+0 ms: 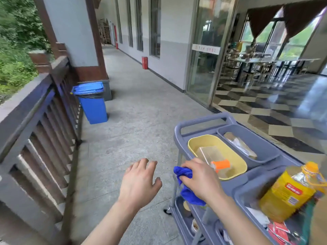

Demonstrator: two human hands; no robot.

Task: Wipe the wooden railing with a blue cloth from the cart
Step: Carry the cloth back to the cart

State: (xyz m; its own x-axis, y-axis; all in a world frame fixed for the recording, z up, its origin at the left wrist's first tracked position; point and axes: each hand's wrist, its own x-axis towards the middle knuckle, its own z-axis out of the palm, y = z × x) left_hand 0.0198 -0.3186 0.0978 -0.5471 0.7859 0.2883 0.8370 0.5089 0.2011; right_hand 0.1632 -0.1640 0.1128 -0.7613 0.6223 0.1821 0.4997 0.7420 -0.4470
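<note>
A blue cloth [185, 184] hangs over the left edge of the grey cart [203, 121], and my right hand [201, 179] is closed over it. My left hand [139, 181] hovers open above the concrete floor, just left of the cart, fingers spread and holding nothing. The dark wooden railing [35, 110] runs along the left side of the walkway, well to the left of both hands.
The cart carries a yellow basin [237, 161] with a clear orange-capped bottle [219, 163], a yellow oil jug [290, 191] and packets. A blue bin [93, 106] stands by the railing ahead. Glass doors [203, 50] and a tiled room lie to the right.
</note>
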